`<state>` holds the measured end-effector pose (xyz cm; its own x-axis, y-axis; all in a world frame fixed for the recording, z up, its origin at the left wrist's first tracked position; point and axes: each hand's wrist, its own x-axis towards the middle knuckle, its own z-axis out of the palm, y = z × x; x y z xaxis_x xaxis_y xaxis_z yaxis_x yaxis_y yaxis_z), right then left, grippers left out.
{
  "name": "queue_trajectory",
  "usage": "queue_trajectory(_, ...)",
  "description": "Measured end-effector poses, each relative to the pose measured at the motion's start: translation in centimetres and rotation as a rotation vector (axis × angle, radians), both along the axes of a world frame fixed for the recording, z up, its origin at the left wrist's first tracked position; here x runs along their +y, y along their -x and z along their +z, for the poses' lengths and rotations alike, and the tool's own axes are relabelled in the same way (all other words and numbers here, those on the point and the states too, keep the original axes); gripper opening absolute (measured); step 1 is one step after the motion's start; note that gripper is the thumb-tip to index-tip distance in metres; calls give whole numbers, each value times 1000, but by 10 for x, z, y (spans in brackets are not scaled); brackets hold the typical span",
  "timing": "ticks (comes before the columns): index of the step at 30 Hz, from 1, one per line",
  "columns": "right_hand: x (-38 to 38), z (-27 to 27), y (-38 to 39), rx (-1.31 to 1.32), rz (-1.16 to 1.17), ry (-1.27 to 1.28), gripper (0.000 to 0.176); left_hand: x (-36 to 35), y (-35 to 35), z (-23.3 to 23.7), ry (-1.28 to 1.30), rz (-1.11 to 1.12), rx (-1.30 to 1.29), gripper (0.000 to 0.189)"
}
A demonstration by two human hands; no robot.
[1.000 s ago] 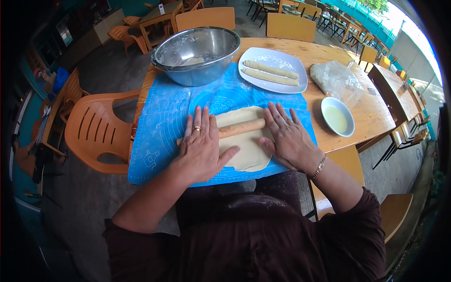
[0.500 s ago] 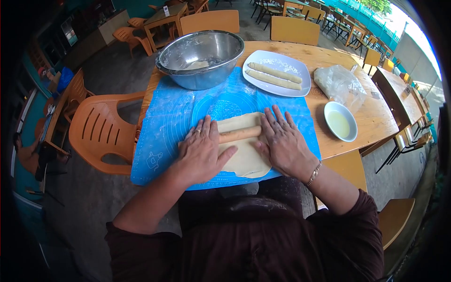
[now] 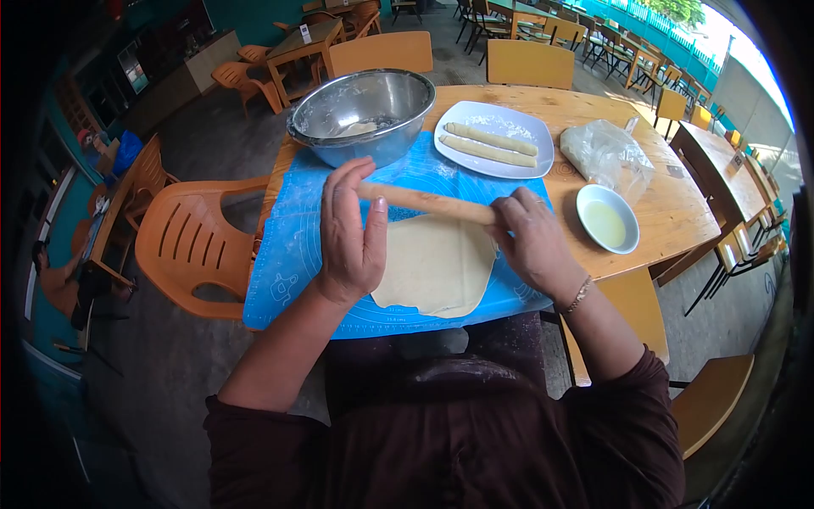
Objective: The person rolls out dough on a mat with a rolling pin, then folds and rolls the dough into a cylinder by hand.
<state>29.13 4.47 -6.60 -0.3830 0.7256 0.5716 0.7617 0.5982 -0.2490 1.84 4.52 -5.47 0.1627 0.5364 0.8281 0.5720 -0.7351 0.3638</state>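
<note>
A wooden rolling pin [image 3: 432,204] is held above the far edge of a flat dough sheet [image 3: 432,267], which lies on a floured blue mat [image 3: 284,254]. My left hand [image 3: 352,233] is at the pin's left end, its palm turned inward and its thumb and fingers apart around that end. The fingers of my right hand [image 3: 538,237] are curled round the right end. Beyond the mat's far part, a white plate [image 3: 543,136] bears two dough strips [image 3: 490,144]. Some dough [image 3: 358,129] lies in a steel bowl [image 3: 373,148].
A small bowl of pale liquid [image 3: 606,222] and a clear plastic bag [image 3: 606,153] stand on the wooden table [image 3: 678,220] at the right. An orange chair [image 3: 199,246] is at the left. A seated person [image 3: 64,284] shows at the far left.
The pin has risen off the dough and moved away from me, tilting slightly. My left hand has turned upright from lying flat. My right hand has curled round the pin's end.
</note>
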Motion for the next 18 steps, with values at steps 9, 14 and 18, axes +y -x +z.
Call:
queue_trajectory(9,-17,-24,-74,-3,-230,31,21,56,-40,-38,307,-59,423,37)
queue_trajectory(14,-10,-36,-57,-52,-286,-63,14,54,-70,-19,586,86,702,42)
queue_trajectory(18,2,-37,-48,-90,-311,-64,19,60,-71,-6,771,58,677,34)
